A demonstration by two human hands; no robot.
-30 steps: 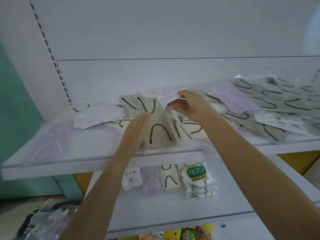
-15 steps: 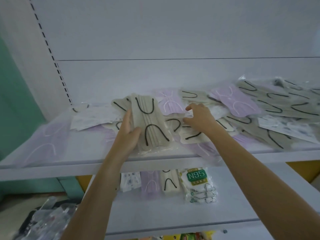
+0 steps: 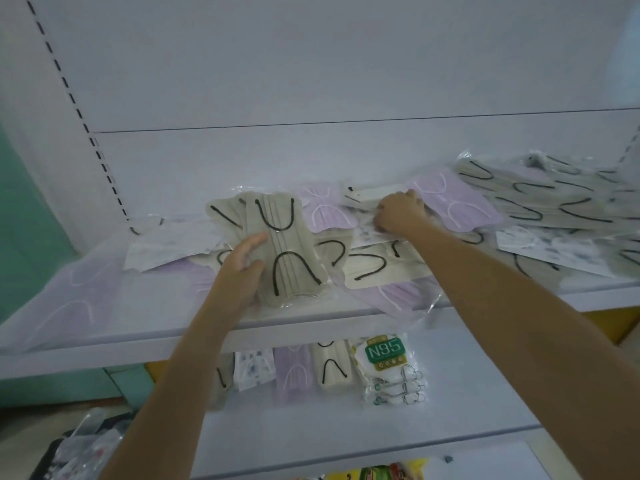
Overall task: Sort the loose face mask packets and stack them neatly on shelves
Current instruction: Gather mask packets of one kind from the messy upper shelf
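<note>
Our left hand grips a stack of beige mask packets with black ear loops along its left edge, thumb laid across the front. The stack's lower end sits near the front edge of the upper shelf.

Our right hand reaches farther back into the loose pile, fingers curled down onto the packets just beside a lilac mask packet. We cannot tell whether it pinches one.

More loose beige packets lie heaped at the shelf's right end, with white patterned packets mixed among them.

On the lower shelf a row stands sorted side by side: a patterned white packet, a lilac packet, a beige packet and an N95 mask packet.
</note>
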